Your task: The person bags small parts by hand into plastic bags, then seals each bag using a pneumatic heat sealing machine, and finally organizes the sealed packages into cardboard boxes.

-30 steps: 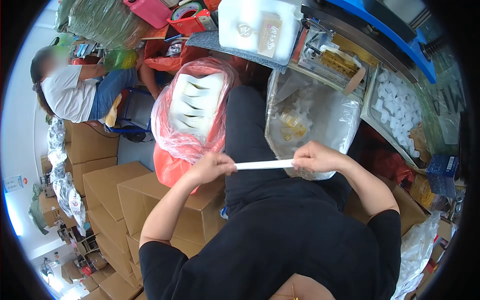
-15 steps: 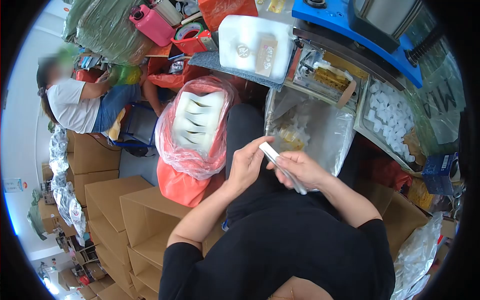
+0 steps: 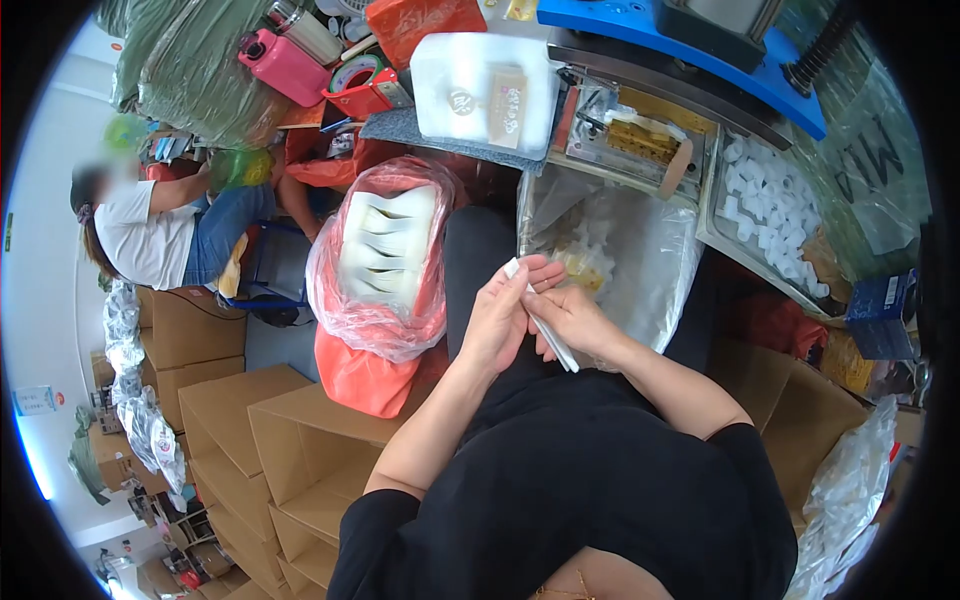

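Observation:
My left hand [image 3: 496,322] holds the upper end of a thin white strip [image 3: 551,340] between thumb and fingers, with its fingertips reaching out behind it. My right hand [image 3: 574,316] is closed around the middle of the same strip, close beside the left. The strip slants down to the right over my lap, and its exact kind cannot be made out. Just beyond my hands is a plastic-lined bin [image 3: 655,290] with whitish and yellow scraps [image 3: 588,268] in it. To the left, a red and clear plastic bag [image 3: 335,300] holds a stack of white curved pieces [image 3: 385,245].
A blue machine [image 3: 690,50] stands at the upper right, beside a tray [image 3: 770,262] of small white parts. A white foam packet [image 3: 475,105] lies on grey cloth. Cardboard boxes [image 3: 310,450] are stacked at the lower left. Another person [image 3: 150,225] sits at the far left.
My hands have come closer together on the strip, and the left has turned so its fingers extend behind it. The whole view has shifted slightly.

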Tool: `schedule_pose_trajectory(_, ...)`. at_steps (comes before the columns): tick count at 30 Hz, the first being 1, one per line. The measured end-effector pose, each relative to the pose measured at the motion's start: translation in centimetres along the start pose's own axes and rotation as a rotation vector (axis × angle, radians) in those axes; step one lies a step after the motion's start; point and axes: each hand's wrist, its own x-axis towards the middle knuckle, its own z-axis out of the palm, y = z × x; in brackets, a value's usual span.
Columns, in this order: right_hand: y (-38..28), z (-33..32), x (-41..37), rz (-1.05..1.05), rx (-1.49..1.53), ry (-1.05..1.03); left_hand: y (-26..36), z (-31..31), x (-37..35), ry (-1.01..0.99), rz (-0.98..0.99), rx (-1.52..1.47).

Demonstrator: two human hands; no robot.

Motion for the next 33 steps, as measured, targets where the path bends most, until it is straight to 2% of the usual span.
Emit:
schedule_pose_trajectory(2,0.5,0.0,0.3,-0.017,-0.024,0.024,-0.2,-0.4,0.4,0.040,-0.022,-0.031)
schedule_pose_trajectory(4,1.2,-0.4,0.8,-0.213,-0.213,0.055,-0.4,-1.1,1.3,0.088,-0.021,-0.055)
schedule_pose_trajectory(5,1.5,-0.8,0.9,-0.213,-0.211,0.051,-0.3,-1.5,1.5,0.091,-0.020,-0.054)
schedule_pose_trajectory(7,2.0,-2.3,0.6,-0.320,-0.522,0.246,0.4,-2.1,1.8,0.106,0.019,-0.070)
schedule_pose_trajectory(9,2.6,-2.4,0.7,-0.318,-0.422,0.223,0.6,-2.2,2.0,0.125,0.017,-0.048)
schedule_pose_trajectory(11,3.5,-1.3,1.3,-0.470,-0.124,0.133,0.4,-2.4,2.3,0.119,-0.005,-0.056)
schedule_pose_trajectory(12,3.2,-1.2,1.1,-0.364,-0.244,0.014,0.4,-2.2,2.3,0.116,-0.008,-0.053)
schedule_pose_trajectory(13,3.2,-0.7,1.1,-0.366,-0.240,0.018,0.3,-1.9,2.4,0.146,0.000,-0.078)
schedule_pose_trajectory(15,3.4,0.1,0.8,-0.160,-0.024,0.018,-0.1,-2.7,2.6,0.177,0.008,-0.101)
schedule_pose_trajectory(17,3.2,0.0,0.6,-0.127,0.000,-0.021,-1.1,-5.0,3.0,0.014,0.022,-0.280)
schedule_pose_trajectory(20,2.8,0.4,0.3,-0.080,0.012,-0.048,-1.3,-5.0,3.2,-0.080,0.075,-0.400)
schedule_pose_trajectory(21,2.7,0.5,0.2,-0.066,-0.003,-0.037,-1.2,-4.5,3.3,-0.080,0.075,-0.402)
schedule_pose_trajectory(22,2.9,0.5,0.3,-0.065,-0.005,-0.038,-1.1,-3.9,3.2,0.033,0.097,-0.340)
schedule_pose_trajectory(23,3.2,0.6,0.5,-0.101,-0.038,0.002,-0.9,-3.5,3.2,0.147,0.118,-0.277)
schedule_pose_trajectory(25,3.9,1.0,0.7,-0.143,-0.072,0.039,-0.7,-3.3,3.4,0.224,0.101,-0.250)
schedule_pose_trajectory(26,4.2,1.2,0.6,-0.263,-0.117,0.102,-0.4,-3.2,3.6,0.296,0.085,-0.223)
schedule_pose_trajectory(27,4.3,1.4,0.6,-0.385,-0.163,0.161,-0.3,-3.5,3.9,0.294,0.098,-0.224)
schedule_pose_trajectory(30,4.3,1.7,0.6,-0.468,-0.209,0.191,-0.3,-4.4,4.4,0.398,0.031,-0.251)
schedule_pose_trajectory(31,4.2,1.8,0.6,-0.471,-0.216,0.181,-0.5,-5.1,4.6,0.401,0.041,-0.257)
schedule_pose_trajectory(33,4.1,1.9,0.6,-0.499,-0.272,0.234,-0.6,-6.0,5.2,0.230,-0.017,-0.523)
